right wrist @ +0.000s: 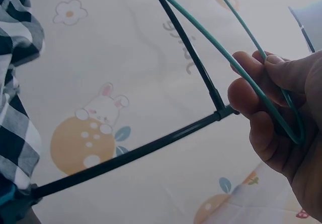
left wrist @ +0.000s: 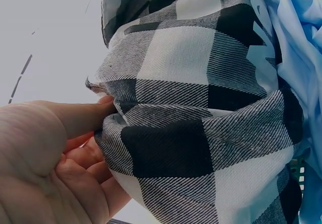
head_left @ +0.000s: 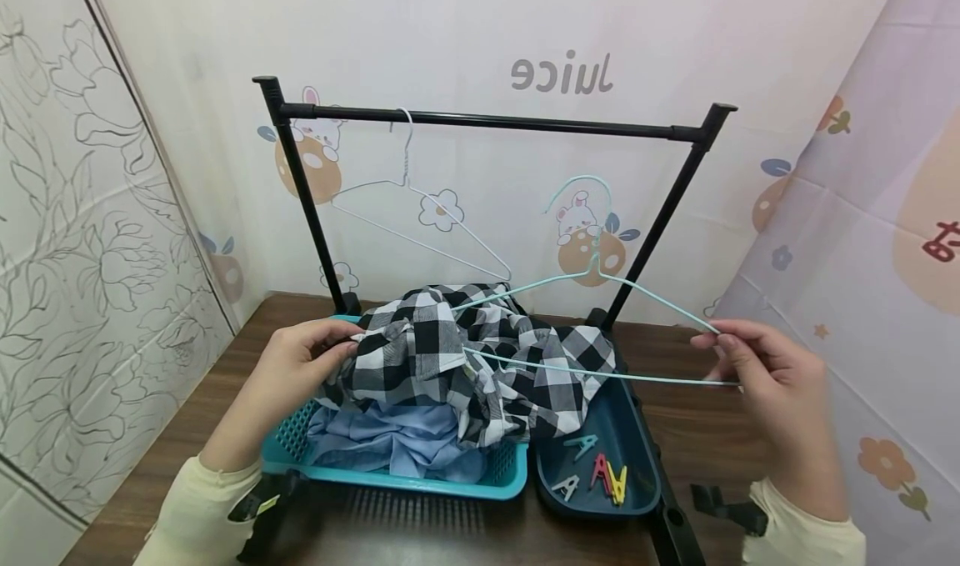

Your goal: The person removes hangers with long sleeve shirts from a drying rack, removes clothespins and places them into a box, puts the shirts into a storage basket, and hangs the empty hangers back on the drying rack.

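Note:
A black-and-white checked shirt (head_left: 435, 341) lies bunched over the basket and tray. My left hand (head_left: 303, 358) pinches its edge between thumb and fingers; the left wrist view shows the cloth (left wrist: 176, 58) folded at the fingertips. My right hand (head_left: 780, 391) grips one end of a mint-green wire hanger (head_left: 660, 299), whose hook points up. The hanger's other end goes into the shirt and is hidden there. In the right wrist view, the hanger's bent corner (right wrist: 297, 136) lies in the palm, with the thumb pressing the wire.
A black rack (head_left: 487, 121) stands behind, with a white hanger (head_left: 406, 166) on its bar. Light blue cloth (head_left: 397, 441) lies in the turquoise basket (head_left: 420, 487). Several clothes pegs (head_left: 600, 473) sit in the dark blue tray (head_left: 637, 433) on the brown table (head_left: 720, 433).

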Demonstrator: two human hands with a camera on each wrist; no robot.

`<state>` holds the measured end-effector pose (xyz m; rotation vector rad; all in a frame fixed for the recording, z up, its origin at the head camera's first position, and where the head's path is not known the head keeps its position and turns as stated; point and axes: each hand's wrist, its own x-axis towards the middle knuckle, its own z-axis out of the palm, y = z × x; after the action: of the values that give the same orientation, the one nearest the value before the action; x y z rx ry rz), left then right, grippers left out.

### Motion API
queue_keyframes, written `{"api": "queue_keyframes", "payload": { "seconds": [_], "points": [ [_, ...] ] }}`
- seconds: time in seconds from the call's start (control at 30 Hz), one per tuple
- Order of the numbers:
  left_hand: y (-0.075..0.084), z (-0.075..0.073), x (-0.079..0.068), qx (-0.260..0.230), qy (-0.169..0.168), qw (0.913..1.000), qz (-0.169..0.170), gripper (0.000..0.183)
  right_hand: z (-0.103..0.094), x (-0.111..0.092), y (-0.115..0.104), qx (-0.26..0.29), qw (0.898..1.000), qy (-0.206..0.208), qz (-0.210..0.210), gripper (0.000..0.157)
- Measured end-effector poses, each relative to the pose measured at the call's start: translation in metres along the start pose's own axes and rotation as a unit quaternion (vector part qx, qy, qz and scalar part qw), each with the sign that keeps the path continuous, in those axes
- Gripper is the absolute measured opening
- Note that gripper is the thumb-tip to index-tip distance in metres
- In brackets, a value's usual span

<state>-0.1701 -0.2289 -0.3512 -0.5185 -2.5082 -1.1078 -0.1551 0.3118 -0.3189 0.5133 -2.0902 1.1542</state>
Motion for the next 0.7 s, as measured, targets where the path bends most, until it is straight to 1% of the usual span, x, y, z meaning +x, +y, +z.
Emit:
{"api": "queue_keyframes", "payload": {
  "seconds": [0.13,0.2,0.23,0.43,0.5,0.53,0.7],
  "points": [
    [0.000,-0.001,0.000,-0.001,0.001,1.0000,0.001,0.015,-0.008,-0.001,-0.001,-0.006,0.999,0.010,0.044,0.020],
    [0.000,-0.001,0.000,-0.002,0.002,1.0000,-0.002,0.015,-0.011,-0.001,0.000,-0.011,0.999,0.017,0.044,0.020],
    [0.000,-0.001,0.000,-0.002,0.002,1.0000,-0.004,0.014,-0.012,-0.001,0.000,-0.023,0.998,0.021,0.056,0.020],
    [0.000,-0.002,0.000,-0.007,-0.001,0.9999,-0.015,0.013,-0.018,-0.002,0.003,-0.024,0.998,0.041,0.035,0.019],
    [0.000,-0.002,0.000,-0.007,-0.001,0.9999,-0.015,0.013,-0.020,-0.002,0.004,-0.030,0.998,0.046,0.035,0.019],
    [-0.001,-0.002,0.000,-0.007,-0.001,0.9999,-0.015,0.013,-0.020,-0.003,0.004,-0.037,0.997,0.050,0.043,0.020],
    [-0.001,-0.002,0.000,-0.007,-0.004,0.9999,-0.015,0.013,-0.024,-0.002,0.006,-0.045,0.995,0.069,0.053,0.019]
  ]
}}
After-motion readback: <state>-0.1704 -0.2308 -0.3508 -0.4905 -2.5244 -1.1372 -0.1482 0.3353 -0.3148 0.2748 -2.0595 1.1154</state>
